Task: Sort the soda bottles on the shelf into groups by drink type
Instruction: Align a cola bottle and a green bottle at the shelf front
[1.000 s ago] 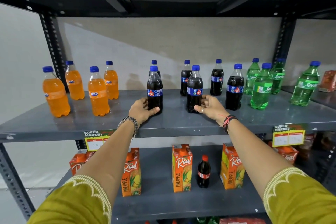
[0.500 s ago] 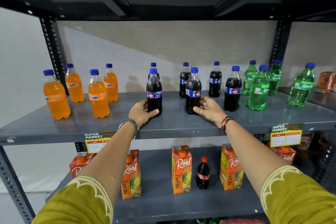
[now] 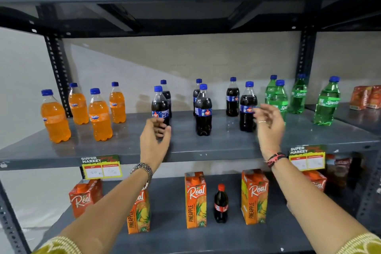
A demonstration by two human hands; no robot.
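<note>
Both hands have lifted off the front cola bottles (image 3: 203,109), left hand (image 3: 155,140) and right hand (image 3: 269,125) now loose, empty, well apart; shelf (image 3: 206,150) reads sorted: orange bottles (image 3: 101,117) left, cola centre, green bottles (image 3: 326,103) right, little apparently left.

A shop: grey metal shelf (image 3: 206,150) stocked with bottles (image 3: 203,109) in rows, juice cartons (image 3: 194,200) below, "SUPER MARKET" price tags (image 3: 101,166) clipped to the edge.
</note>
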